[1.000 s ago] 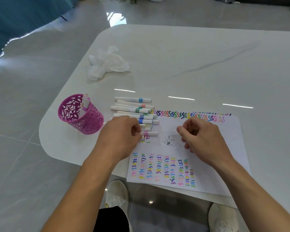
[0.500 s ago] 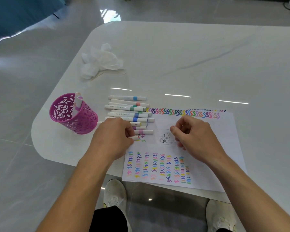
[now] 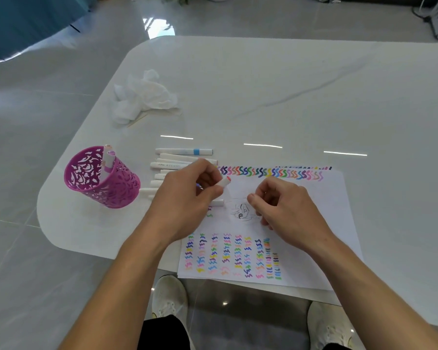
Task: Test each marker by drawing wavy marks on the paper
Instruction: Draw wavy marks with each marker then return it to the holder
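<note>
I note the left hand (image 3: 185, 198), fingers clamped on a white marker (image 3: 224, 182) whose red-tipped end points to 2 o'clock over the paper (image 3: 326, 210). The right hand (image 3: 286, 210) is at its 3 o'clock, above the paper, fingers curled together with nothing seen in them. Loose markers (image 3: 185, 151) lie at 11 o'clock and a pink pen holder (image 3: 99, 183) stands at 9 o'clock on the worktop (image 3: 263, 84).

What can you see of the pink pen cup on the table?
The pen cup is magenta, round, open-topped, its wall pierced with leaf-like cut-outs; plastic or metal, unclear. It stands upright near the left front corner of the table, left of the loose markers. Two white markers stand inside. Nothing else touches it.
</note>
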Demonstrator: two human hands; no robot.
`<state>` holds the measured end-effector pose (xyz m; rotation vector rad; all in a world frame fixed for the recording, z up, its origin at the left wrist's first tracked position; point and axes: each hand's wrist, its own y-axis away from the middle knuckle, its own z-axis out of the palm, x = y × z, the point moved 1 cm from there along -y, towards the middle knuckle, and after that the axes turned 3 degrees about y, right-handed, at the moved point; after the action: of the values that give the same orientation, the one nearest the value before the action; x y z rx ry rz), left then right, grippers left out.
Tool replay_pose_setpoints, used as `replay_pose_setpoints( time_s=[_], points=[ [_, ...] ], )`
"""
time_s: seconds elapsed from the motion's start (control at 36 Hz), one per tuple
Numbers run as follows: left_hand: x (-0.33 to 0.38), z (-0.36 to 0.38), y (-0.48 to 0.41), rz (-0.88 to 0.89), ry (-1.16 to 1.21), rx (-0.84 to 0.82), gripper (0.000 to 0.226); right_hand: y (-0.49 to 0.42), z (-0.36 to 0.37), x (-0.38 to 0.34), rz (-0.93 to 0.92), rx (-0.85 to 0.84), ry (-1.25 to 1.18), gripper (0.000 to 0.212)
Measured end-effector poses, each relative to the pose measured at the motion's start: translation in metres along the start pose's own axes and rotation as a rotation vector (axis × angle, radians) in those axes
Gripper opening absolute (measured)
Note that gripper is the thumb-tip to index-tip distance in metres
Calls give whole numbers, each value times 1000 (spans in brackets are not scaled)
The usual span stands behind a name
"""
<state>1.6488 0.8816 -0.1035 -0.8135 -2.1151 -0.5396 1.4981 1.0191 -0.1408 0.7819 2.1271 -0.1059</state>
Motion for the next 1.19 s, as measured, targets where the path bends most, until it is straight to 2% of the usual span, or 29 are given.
replay_pose_setpoints(
  time_s=[0.11, 0.19, 0.42, 0.5, 0.61, 0.75, 0.86, 1.0, 1.19],
  points=[
    [11, 9, -2, 93, 93, 3, 31, 0, -1, 0, -52, 24, -68, 13],
    [19, 14, -3, 148, 130, 23, 35, 1, -3, -2, -91, 44, -173, 13],
    [40, 31, -4, 172, 405, 66, 28, 5, -5, -6, -135, -105, -412, 27],
    [43, 35, -6, 155, 525, 82, 24, 6, -6, -4, -115, -117, -473, 30],
    [44, 43, -11, 139, 564, 78, 20, 5, -12, 2, -123, -91, -444, 25],
    [44, 51, -12, 143, 432, 45, 16, 3, -24, 14, -155, 26, -204, 19],
    [40, 56, -14, 134, 232, 7, 11, 4, -35, 23, -194, 73, 6, 29],
    [36, 66, -15, 113, 32, -116, 5, 4, -43, 34, -219, 46, 154, 24],
    [37, 78, -16, 92, -118, -258, 17, 8, -50, 45, -249, -12, 284, 28]
  ],
)
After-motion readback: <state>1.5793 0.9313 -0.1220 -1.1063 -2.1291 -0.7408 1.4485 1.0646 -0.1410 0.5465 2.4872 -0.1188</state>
